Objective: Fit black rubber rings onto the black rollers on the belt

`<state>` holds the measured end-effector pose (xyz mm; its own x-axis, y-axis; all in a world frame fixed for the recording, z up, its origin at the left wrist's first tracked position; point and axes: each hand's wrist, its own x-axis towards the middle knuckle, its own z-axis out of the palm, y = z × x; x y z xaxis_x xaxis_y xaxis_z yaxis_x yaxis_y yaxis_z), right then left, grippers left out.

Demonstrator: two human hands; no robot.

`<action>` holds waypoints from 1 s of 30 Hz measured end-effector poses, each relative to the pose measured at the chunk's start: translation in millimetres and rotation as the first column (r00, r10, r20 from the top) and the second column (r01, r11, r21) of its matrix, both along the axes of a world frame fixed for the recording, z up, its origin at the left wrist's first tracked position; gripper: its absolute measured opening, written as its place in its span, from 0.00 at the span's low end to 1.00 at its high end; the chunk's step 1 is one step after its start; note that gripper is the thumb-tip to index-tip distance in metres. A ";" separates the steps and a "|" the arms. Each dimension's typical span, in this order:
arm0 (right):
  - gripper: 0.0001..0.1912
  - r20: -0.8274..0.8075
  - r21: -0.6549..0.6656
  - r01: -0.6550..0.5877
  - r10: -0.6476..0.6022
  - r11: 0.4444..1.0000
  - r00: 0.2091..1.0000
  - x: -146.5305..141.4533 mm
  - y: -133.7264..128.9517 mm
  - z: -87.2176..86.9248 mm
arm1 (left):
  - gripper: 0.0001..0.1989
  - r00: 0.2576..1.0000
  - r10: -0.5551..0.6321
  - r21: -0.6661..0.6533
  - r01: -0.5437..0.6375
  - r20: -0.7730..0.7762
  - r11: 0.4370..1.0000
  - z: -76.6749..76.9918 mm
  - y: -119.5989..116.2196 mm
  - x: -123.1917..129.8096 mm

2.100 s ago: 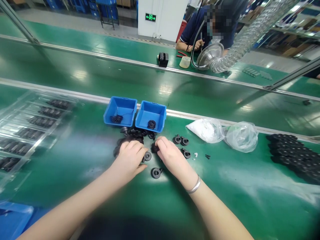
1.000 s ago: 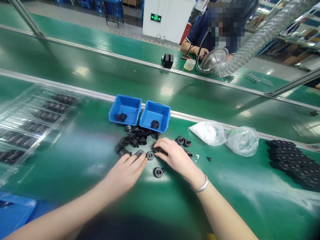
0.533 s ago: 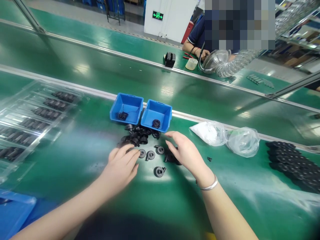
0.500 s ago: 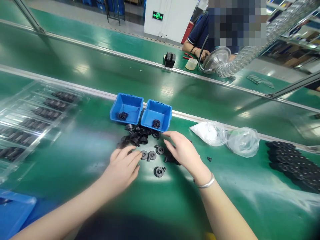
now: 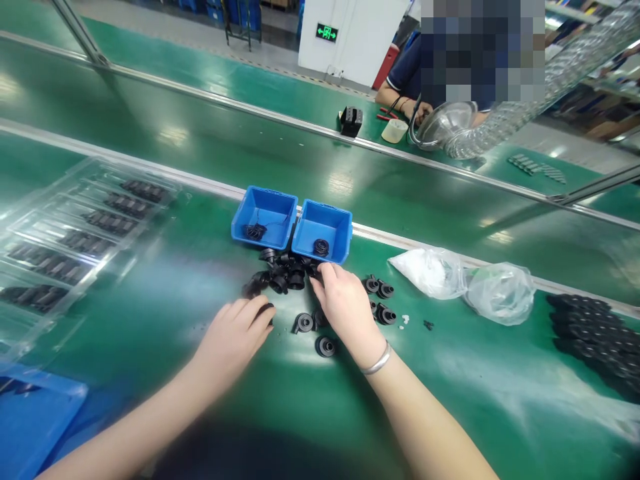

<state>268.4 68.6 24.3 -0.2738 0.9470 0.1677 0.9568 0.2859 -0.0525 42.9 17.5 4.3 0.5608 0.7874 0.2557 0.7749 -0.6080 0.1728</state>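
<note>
My left hand [image 5: 235, 330] is closed around a black round housing [image 5: 267, 311], much of which the fingers hide. At the right end of a heap of black housings [image 5: 279, 280], my right hand [image 5: 345, 303] has its thumb and fingers closed on another black housing [image 5: 312, 268], partly covered. Between the hands lie loose round housings with side spouts, one [image 5: 303, 323] close to the right wrist and another [image 5: 326, 346] nearer me. Several more housings [image 5: 385, 315] lie just right of my right hand.
Two blue bins [image 5: 265, 213] [image 5: 326, 227] with black parts stand behind the heap. Clear trays [image 5: 90, 220] of dark parts lie left, a blue crate [image 5: 55, 413] front left. Plastic bags [image 5: 430, 272] and rows of black parts [image 5: 595, 340] are right. A person [image 5: 400, 93] works opposite.
My right hand has moved left and inward onto the heap, uncovering the housings to its right. My left hand has drawn slightly back, with a housing now showing in its fingers. The view has shifted slightly.
</note>
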 end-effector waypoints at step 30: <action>0.12 -0.315 -0.282 -0.264 0.171 0.922 0.934 0.7 -11.4 9.7 | 0.04 0.918 0.144 -0.145 -0.096 0.370 0.985 -13.9 -20.7 -30.0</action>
<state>269.1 57.2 33.9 -0.4655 0.8846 -0.0291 0.8050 0.4095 -0.4293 12.9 -3.1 -9.6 0.3405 0.8813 0.3277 0.7034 -0.4700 0.5333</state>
